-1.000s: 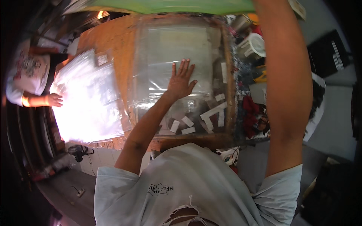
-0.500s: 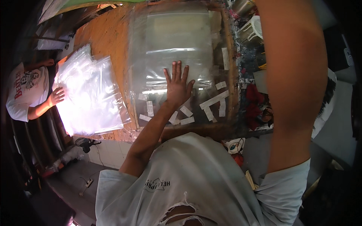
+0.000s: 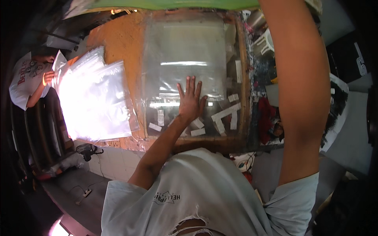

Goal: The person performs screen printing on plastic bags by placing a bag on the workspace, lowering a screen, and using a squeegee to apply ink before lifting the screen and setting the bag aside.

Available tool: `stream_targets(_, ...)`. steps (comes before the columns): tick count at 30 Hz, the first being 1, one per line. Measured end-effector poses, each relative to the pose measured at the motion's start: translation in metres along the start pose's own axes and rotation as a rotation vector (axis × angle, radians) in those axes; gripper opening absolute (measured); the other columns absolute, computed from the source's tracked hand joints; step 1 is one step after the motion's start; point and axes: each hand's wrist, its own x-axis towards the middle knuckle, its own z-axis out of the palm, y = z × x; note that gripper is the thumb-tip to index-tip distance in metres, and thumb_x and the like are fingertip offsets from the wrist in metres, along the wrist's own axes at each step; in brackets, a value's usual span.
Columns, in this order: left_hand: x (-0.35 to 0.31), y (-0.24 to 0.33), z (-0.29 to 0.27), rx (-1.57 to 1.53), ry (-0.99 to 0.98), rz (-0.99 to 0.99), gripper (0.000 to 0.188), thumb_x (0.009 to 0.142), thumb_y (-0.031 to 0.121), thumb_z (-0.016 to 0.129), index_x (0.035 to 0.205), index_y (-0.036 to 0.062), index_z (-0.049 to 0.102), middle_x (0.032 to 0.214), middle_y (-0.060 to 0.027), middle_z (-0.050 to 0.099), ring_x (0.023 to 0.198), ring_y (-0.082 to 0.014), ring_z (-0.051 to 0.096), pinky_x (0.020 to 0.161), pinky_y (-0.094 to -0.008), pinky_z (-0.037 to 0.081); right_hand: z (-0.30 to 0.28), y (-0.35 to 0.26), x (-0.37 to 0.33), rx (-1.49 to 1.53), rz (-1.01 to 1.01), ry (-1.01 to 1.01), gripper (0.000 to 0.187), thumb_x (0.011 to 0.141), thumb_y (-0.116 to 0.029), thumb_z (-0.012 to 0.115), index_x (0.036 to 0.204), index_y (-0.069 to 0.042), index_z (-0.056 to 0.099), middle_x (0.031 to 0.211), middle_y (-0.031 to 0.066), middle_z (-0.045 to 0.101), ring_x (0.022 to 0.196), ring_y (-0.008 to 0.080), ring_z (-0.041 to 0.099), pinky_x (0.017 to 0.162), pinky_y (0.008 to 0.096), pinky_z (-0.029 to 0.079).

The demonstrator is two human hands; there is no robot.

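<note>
My left hand (image 3: pixel 190 103) lies flat with its fingers spread on the near part of a clear plastic bag (image 3: pixel 191 80). The bag rests on a glassy panel (image 3: pixel 151 51) set in the wooden table, and its glossy folds catch the light. Around my wrist, short pale tape strips (image 3: pixel 198 132) stick to the panel. My right arm (image 3: pixel 301 86) stretches up past the top edge, so its hand is out of sight.
Stacked clear bags (image 3: pixel 98 102) shine brightly on the table's left side. Behind them a co-worker's hand (image 3: pixel 48 77) holds up a bag. A green-edged board (image 3: pixel 169 4) spans the top. On the right are a white tub (image 3: pixel 267 41) and a red cloth (image 3: pixel 266 118).
The view has shifted, and more of the green-edged board shows at the top. The co-worker has lifted a bag's edge from the stack. My left hand stays flat on the bag.
</note>
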Motion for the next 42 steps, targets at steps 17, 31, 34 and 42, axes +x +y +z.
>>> stream_targets(17,-0.083,0.028,-0.166,-2.133,0.302,-0.700,0.046,0.101,0.036,0.065,0.138,0.0107,0.053,0.141,-0.0113,0.055,0.136,-0.0308,0.050,0.112,-0.0551,0.039,0.179,-0.053,-0.220,0.198,0.155,0.025,0.040,0.086,-0.021,0.077,0.124,-0.012,0.066,0.094,0.0114,0.058,0.093,0.0312,0.056,0.085,0.0473,0.037)
stream_targets(31,-0.095,0.000,-0.091,-2.048,0.215,-1.266,0.031,0.103,0.033,0.062,0.125,0.0133,0.052,0.126,-0.0082,0.060,0.119,-0.0254,0.057,0.106,-0.0507,0.045,0.386,0.094,-0.013,-0.159,0.065,0.149,0.035,0.084,0.001,0.063,0.115,-0.013,0.063,0.105,0.0130,0.062,0.106,0.0308,0.059,0.091,0.0463,0.042)
stream_targets(34,-0.100,0.002,-0.095,-2.072,0.158,-1.313,0.033,0.104,0.035,0.061,0.127,0.0152,0.050,0.133,-0.0075,0.057,0.122,-0.0254,0.055,0.107,-0.0502,0.044,0.392,0.087,-0.017,-0.151,0.071,0.059,0.037,0.084,0.001,0.063,0.118,-0.014,0.062,0.106,0.0127,0.062,0.107,0.0305,0.059,0.092,0.0470,0.041)
stream_targets(42,-0.101,0.002,-0.104,-1.987,0.150,-1.161,0.044,0.100,0.038,0.067,0.133,0.0154,0.050,0.136,-0.0060,0.057,0.133,-0.0257,0.051,0.107,-0.0516,0.040,0.315,0.013,-0.148,-0.051,0.088,-0.100,0.039,0.083,0.000,0.063,0.120,-0.014,0.061,0.101,0.0117,0.059,0.103,0.0310,0.057,0.090,0.0471,0.040)
